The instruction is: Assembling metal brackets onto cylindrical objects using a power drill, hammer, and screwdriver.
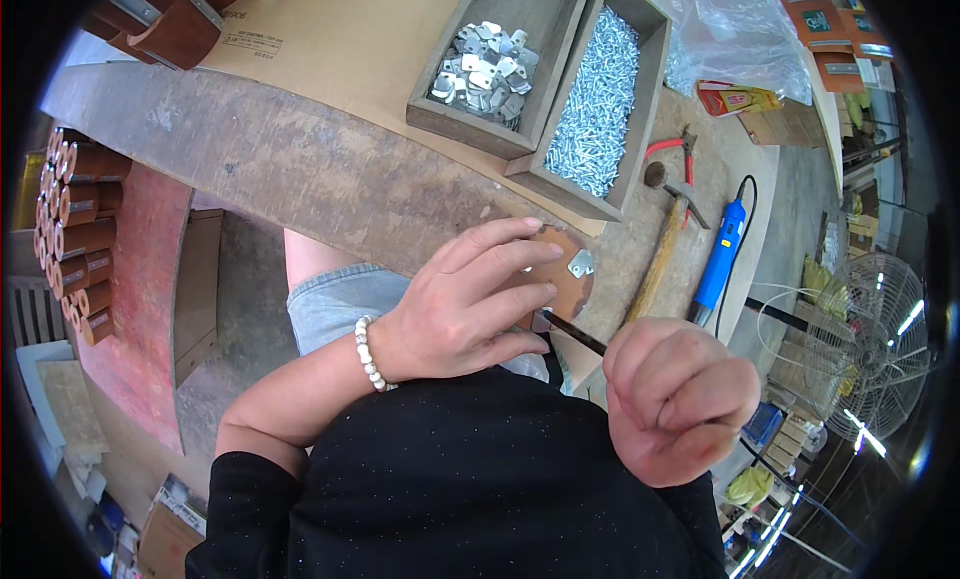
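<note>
A round brown disc (567, 291) lies at the near edge of the workbench, partly covered by my left hand (455, 304). The fingers of that hand are stretched out and rest on the disc. A small silvery metal plate (580, 264) sits on the disc's right side. My right hand (682, 399) is closed in a fist around a thin, dark-shafted hand tool (577, 332). The shaft points left, and its tip meets the disc beside my left fingers. My fist hides the tool's handle, so its exact kind cannot be told.
Ahead stand a wooden tray (455, 119) of metal plates and another wooden tray (625, 164) of rivets. A hammer (660, 254), red-handled pliers (688, 149) and a blue corded tool (720, 264) lie at right. Brown cylinders (85, 234) are stacked at left; a fan (865, 329) stands far right.
</note>
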Demonstrator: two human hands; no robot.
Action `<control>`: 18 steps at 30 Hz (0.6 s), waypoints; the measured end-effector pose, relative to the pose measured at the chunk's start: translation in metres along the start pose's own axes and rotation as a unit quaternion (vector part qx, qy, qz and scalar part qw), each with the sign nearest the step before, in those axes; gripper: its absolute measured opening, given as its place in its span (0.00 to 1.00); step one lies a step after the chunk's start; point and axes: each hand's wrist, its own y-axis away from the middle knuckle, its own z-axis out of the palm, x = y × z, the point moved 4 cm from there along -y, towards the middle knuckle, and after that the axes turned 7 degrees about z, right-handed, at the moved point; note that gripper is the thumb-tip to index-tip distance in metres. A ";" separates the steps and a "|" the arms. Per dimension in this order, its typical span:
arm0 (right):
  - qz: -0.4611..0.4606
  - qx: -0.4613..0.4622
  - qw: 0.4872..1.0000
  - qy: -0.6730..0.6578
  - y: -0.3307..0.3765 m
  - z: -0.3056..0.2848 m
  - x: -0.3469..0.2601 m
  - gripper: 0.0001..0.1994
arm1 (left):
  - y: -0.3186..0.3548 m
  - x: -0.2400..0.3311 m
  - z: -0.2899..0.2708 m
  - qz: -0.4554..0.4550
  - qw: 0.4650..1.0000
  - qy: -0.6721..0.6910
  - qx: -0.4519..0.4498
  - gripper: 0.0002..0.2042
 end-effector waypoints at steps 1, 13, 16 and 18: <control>0.003 0.002 1.000 -0.002 -0.001 0.001 0.004 0.20 | -0.001 0.000 0.001 0.010 1.000 0.017 0.010 0.24; -0.078 0.000 0.992 -0.103 -0.001 -0.009 0.009 0.17 | 0.283 -0.017 -0.093 -0.532 0.786 -0.090 0.302 0.10; -0.091 0.004 0.988 -0.127 -0.005 -0.013 0.013 0.17 | 0.448 0.046 -0.070 -0.872 0.454 0.045 0.176 0.14; -0.097 -0.050 0.984 -0.143 -0.008 -0.013 0.014 0.16 | 0.507 0.079 -0.041 -0.921 0.364 0.110 0.086 0.13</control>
